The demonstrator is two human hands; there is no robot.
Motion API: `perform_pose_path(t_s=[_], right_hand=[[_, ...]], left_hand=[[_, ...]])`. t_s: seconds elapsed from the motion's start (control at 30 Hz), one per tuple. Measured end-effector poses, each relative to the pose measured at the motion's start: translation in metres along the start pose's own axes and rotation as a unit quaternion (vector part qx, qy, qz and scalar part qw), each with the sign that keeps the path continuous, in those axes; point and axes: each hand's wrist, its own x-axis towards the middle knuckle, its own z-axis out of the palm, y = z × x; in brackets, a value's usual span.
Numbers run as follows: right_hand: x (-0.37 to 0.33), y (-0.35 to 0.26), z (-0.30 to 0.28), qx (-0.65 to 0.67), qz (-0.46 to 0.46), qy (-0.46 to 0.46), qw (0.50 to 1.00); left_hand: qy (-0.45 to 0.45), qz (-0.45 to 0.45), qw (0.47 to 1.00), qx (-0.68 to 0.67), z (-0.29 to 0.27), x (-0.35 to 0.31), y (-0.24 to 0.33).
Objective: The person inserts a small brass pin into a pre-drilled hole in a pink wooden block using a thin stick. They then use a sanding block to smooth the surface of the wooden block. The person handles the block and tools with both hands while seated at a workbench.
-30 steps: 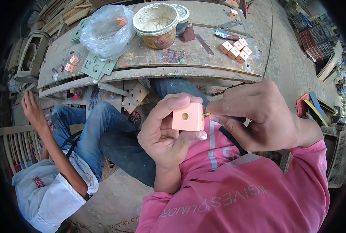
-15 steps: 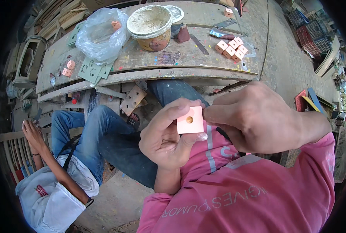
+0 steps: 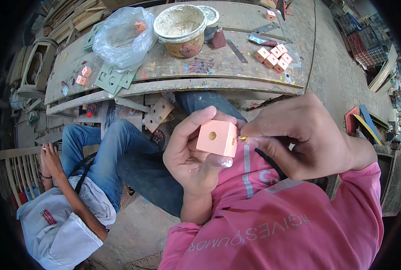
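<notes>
— What has changed about the small salmon-pink wooden cube with a round hole in its face [image 3: 217, 138]?

— It has been turned and lowered a little since half a second ago. The face with the hole is now seen slightly from the left, and a second hole on the right-hand side has been brought against a thin yellow-tipped tool [image 3: 243, 138].

— How is the cube held?

— It is gripped in the left hand [image 3: 196, 155], thumb over the top and fingers curled beneath, in front of the pink shirt. The right hand [image 3: 299, 135] is closed in a pinch on the tool, its tip touching the cube's right side.

— What is meant by that for the work?

— It is judged that the side hole is being worked or filled, one face after another.

— And elsewhere?

— A cluster of similar pink cubes [image 3: 273, 57] is left on the paint-stained wooden bench [image 3: 187, 72], well apart from the hands, beside a tan bucket of pale paste [image 3: 180, 24] and a crumpled clear plastic bag [image 3: 117, 38]. A seated person in blue jeans [image 3: 106, 153] is at the lower left
</notes>
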Motion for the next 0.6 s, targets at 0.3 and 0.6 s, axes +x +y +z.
perform_pose_path(t_s=[0.3,0.6], right_hand=[[0.002,-0.007,-0.002,-0.077,0.0,-0.046,0.996],[-0.001,-0.016,-0.003,-0.193,0.034,-0.092,0.976]], left_hand=[[-0.011,-0.015,1.0,0.017,-0.002,-0.001,0.006],[-0.006,-0.036,0.998,0.044,0.002,-0.006,0.007]])
